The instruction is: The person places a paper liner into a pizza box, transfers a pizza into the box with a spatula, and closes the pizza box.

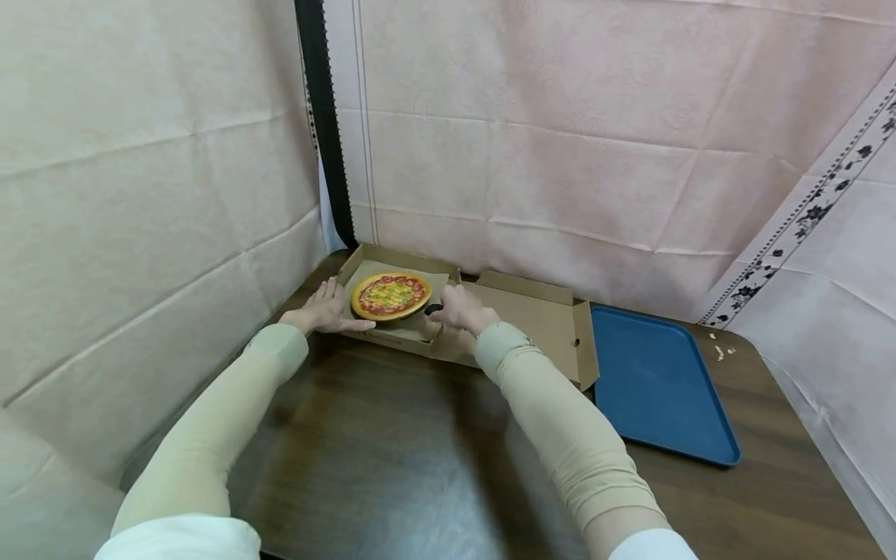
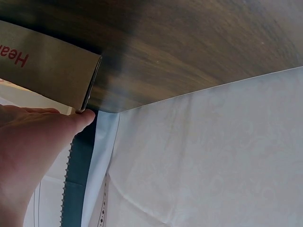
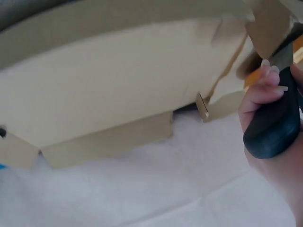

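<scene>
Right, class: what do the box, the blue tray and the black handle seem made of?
Box: matt brown cardboard, apparently, by its folded flaps. Tray: probably plastic, smooth and evenly coloured. Handle: plastic or rubber, given its smooth, soft sheen; which is unclear.

I see brown table point(image 1: 378, 451) | blue tray point(image 1: 661, 381) toward right edge | white scraps point(image 1: 719, 353) near far right corner | pale cloth point(image 1: 560, 187) behind far edge

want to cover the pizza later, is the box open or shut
Open: the box has its lid folded out toward the blue tray, leaving the pizza uncovered.
</scene>
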Available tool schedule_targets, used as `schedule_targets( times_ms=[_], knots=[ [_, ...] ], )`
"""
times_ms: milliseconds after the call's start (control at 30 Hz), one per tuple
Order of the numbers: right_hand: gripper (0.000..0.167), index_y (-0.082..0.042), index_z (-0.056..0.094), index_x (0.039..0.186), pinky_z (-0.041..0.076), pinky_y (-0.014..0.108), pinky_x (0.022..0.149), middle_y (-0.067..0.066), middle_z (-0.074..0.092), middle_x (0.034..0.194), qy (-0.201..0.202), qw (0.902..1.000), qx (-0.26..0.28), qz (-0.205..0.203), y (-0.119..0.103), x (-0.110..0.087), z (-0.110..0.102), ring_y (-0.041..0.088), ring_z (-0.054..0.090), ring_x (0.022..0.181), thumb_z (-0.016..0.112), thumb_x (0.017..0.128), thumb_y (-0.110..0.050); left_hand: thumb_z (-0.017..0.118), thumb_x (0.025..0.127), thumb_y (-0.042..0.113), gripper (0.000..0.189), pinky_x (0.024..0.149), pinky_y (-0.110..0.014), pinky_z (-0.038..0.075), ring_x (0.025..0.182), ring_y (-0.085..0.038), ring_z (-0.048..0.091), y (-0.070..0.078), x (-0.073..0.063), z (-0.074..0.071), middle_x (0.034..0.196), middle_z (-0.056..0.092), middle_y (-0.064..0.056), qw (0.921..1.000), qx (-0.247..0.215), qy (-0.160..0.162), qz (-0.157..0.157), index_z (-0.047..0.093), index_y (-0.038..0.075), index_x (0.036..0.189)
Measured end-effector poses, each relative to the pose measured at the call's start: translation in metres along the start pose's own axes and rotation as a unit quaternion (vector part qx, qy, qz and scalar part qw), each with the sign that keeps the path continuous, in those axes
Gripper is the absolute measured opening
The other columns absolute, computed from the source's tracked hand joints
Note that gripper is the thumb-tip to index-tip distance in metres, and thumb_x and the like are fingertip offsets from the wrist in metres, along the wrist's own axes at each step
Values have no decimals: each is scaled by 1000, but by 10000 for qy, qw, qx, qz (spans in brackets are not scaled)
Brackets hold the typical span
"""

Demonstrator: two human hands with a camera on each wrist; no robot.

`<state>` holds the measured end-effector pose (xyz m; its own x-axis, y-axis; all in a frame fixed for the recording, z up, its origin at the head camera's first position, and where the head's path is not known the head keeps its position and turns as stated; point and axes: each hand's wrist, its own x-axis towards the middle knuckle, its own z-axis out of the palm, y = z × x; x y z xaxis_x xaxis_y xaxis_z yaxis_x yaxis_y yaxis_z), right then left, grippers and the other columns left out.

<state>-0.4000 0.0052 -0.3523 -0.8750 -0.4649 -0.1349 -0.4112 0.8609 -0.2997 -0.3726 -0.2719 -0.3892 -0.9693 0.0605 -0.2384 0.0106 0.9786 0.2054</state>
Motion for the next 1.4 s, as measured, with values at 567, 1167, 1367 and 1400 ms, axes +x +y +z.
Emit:
schedule_targets(
  times_ms=[567,1167,1367,1400],
  knots=[
    [31,-11,60,68,44,23,40,16,74,85,-821,9947,-352,519,-10,-2,-48,12,54,44,69,89,-31,53,81,75,124,121,-56,7,146,-48,-3,5,2,4,157,-8,-33,10000,30,-57,-22,-1,-14,149],
    [29,-5,70,99,43,25,45,10,73,80,-1106,9904,-446,698,-4,-15,-73,11,54,48,70,87,-31,50,81,77,124,121,-55,8,146,-48,-2,2,0,2,157,-7,-34,9999,96,-16,-37,0,-15,148],
    [21,-10,65,88,39,25,42,11,72,77,-1122,9911,-279,663,-1,-20,-78,14,55,52,72,86,-30,50,82,76,123,121,-56,9,146,-49,-2,0,-2,2,156,-7,-35,9999,127,59,-40,1,-16,148],
    [22,-10,64,89,38,25,41,11,71,76,-1136,9910,-250,661,-1,-21,-79,15,55,52,72,86,-30,50,82,75,123,121,-56,9,146,-49,-2,0,-2,2,156,-7,-35,9999,133,52,-46,0,-16,148]
  ],
)
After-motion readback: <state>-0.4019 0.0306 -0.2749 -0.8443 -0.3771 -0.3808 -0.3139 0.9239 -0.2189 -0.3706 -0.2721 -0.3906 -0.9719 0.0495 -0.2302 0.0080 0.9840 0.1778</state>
